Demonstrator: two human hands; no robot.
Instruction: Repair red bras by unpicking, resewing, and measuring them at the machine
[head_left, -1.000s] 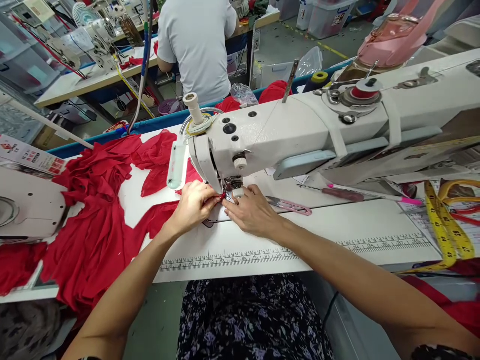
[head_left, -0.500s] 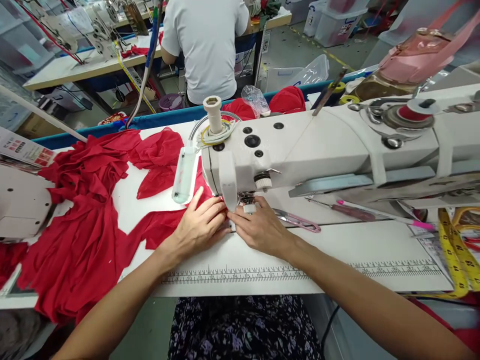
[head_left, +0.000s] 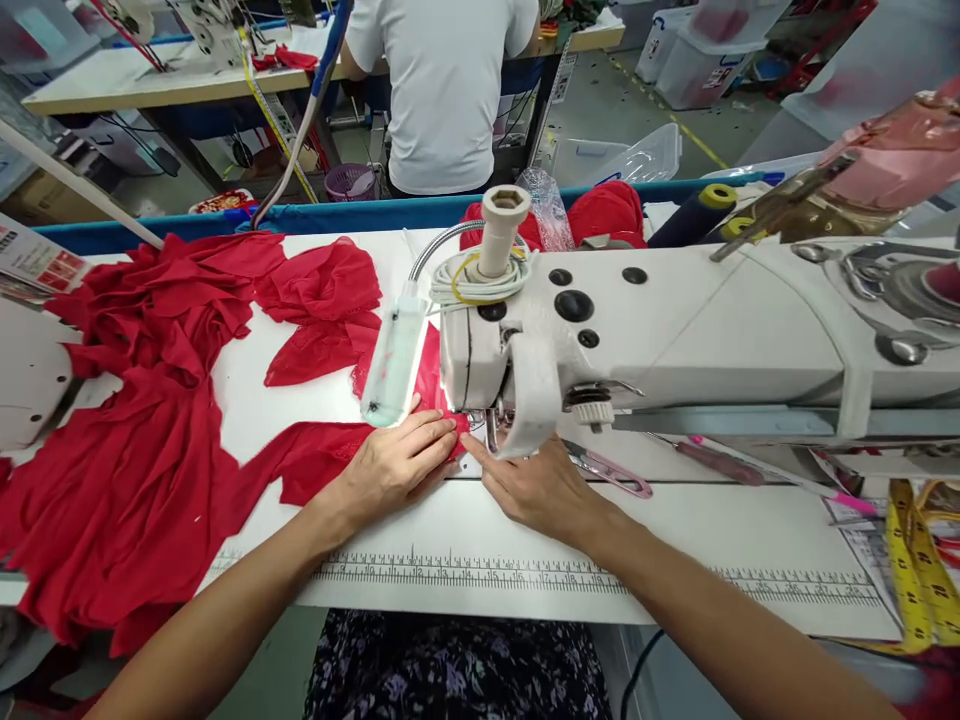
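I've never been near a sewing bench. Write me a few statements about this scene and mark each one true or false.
1. The left hand rests on red fabric. True.
2. The right hand is gripping the pink-handled tool. False: the tool lies on the table, to the right of that hand.
3. A yellow tape measure lies towards the right end of the table. True.
4. The big heap of red cloth lies to the right of the sewing machine. False: it lies to the left.
5. The person in the white shirt is facing the camera. False: their back is turned.
6. Ruler markings run along the table's near edge. True.
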